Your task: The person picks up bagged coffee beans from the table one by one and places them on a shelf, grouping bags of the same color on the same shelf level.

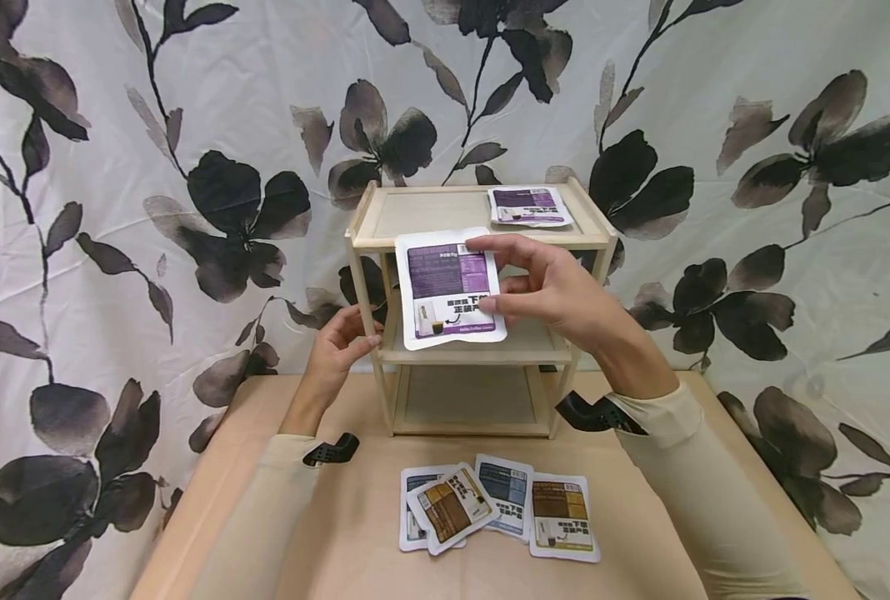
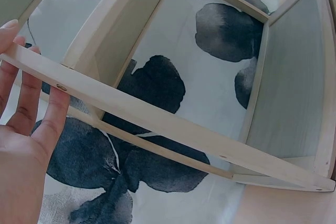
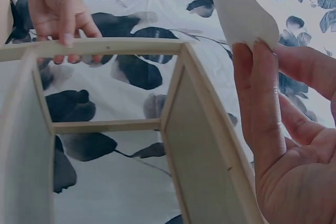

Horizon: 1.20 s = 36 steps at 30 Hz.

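Observation:
My right hand (image 1: 482,275) pinches a white packet with a purple label (image 1: 445,287) by its right edge and holds it up in front of a small three-tier wooden shelf (image 1: 475,355). The right wrist view shows the packet's plain back (image 3: 242,9) above my right hand's fingers (image 3: 257,93). My left hand (image 1: 349,337) grips the shelf's left front post at middle height, thumb in front and fingers behind. The same left hand (image 2: 26,129) lies against the post (image 2: 157,121) in the left wrist view. A second purple packet (image 1: 529,206) lies flat on the top tier, at its right.
Several packets with blue and brown labels (image 1: 493,504) lie overlapping on the tan table (image 1: 340,542) in front of the shelf. A white cloth with dark flowers (image 1: 152,208) hangs behind and to both sides. The two lower tiers show nothing on them.

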Each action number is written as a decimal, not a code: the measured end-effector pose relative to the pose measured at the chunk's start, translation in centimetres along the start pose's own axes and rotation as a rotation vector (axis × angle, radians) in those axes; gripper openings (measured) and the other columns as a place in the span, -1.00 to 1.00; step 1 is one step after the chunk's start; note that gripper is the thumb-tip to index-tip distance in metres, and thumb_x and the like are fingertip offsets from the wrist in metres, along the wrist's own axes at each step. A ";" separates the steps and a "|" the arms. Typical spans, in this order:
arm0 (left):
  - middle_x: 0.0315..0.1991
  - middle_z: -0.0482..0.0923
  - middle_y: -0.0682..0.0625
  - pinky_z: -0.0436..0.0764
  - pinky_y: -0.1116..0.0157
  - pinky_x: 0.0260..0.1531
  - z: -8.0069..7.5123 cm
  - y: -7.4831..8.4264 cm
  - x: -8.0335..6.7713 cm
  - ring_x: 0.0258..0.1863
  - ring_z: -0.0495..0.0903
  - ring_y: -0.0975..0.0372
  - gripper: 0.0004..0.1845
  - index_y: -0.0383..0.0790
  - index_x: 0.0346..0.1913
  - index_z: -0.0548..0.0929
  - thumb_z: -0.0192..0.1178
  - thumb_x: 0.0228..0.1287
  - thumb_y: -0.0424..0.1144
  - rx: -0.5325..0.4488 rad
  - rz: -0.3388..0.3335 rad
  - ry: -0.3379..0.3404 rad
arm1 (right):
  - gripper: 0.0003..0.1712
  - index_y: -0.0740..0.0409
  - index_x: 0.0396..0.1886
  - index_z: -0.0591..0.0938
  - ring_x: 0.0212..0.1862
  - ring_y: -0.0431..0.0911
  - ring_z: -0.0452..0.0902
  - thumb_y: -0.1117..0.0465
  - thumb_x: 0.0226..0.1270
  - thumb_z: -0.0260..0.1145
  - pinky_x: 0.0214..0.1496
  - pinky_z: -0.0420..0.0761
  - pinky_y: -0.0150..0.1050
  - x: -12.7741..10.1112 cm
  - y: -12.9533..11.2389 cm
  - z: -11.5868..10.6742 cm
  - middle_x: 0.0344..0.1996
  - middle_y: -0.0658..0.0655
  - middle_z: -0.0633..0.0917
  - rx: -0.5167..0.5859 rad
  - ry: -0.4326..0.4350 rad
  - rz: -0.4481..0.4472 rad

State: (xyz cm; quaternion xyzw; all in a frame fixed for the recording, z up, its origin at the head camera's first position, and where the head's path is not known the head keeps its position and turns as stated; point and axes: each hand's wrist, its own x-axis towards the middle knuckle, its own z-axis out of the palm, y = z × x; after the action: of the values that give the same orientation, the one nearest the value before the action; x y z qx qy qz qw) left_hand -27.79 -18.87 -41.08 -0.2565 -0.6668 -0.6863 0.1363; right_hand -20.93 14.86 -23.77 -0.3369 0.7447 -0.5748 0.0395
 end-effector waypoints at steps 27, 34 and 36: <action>-0.07 0.66 -0.09 0.65 0.29 0.01 0.0 0.1 0.3 -0.01 0.63 0.10 -0.51 -0.31 0.29 0.51 0.28 0.32 -0.52 -0.018 0.004 -0.023 | -0.24 0.05 0.44 0.45 -0.10 0.05 0.68 0.42 0.25 0.46 -0.20 0.75 -0.17 5.5 -2.3 -2.9 0.11 0.23 0.55 -0.030 0.111 0.041; -0.10 0.68 0.04 0.64 0.29 0.02 -0.1 0.0 0.0 -0.02 0.64 0.16 -0.51 -0.18 0.27 0.56 0.29 0.31 -0.51 -0.017 0.008 -0.019 | -0.24 0.01 0.45 0.44 -0.02 0.06 0.64 0.38 0.28 0.45 -0.11 0.74 -0.21 6.3 -3.2 -3.3 0.13 0.20 0.55 -0.032 0.099 0.102; -0.10 0.68 0.05 0.64 0.30 0.01 -0.1 -0.1 0.0 -0.03 0.64 0.18 -0.52 -0.17 0.27 0.56 0.28 0.32 -0.52 -0.018 0.013 -0.020 | -0.24 -0.02 0.46 0.43 -0.05 0.07 0.66 0.38 0.29 0.45 -0.09 0.74 -0.20 6.7 -3.5 -3.5 0.13 0.20 0.53 -0.022 0.097 0.124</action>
State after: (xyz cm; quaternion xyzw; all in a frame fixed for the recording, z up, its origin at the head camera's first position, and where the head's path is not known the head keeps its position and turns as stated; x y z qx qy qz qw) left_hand -27.87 -18.94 -41.11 -0.2691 -0.6604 -0.6885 0.1318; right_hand -25.99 13.68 -17.30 -0.2623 0.7714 -0.5787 0.0352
